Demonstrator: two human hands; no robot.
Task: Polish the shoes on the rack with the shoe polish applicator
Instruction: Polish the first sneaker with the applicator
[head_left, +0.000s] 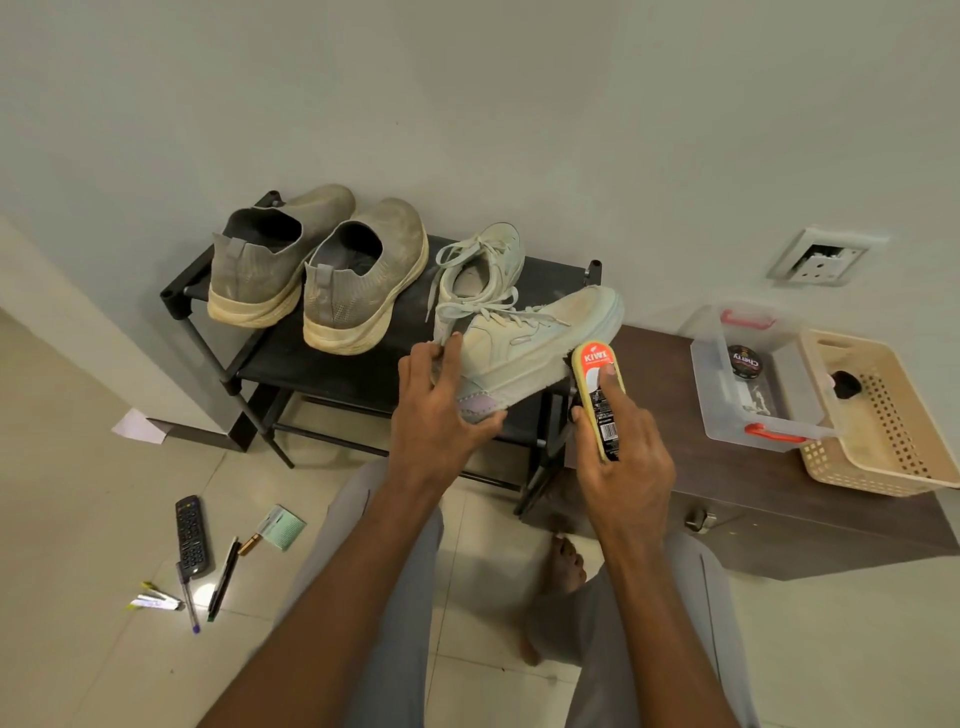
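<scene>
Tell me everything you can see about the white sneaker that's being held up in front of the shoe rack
The white sneaker is a pale, chunky lace-up with a thick sole, its toe scuffed yellowish and a lilac patch at the heel. It looks like leather or synthetic. It is tilted, heel toward the person, toe up to the right. The left hand has a grip on its heel end, and the brush in the right hand meets its side. Its mate lies behind on the rack.

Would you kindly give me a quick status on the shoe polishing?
Left hand grips white sneaker at the heel, tilted over the rack. Right hand holds Kiwi brush against its sole edge. Nothing in the way.
</scene>
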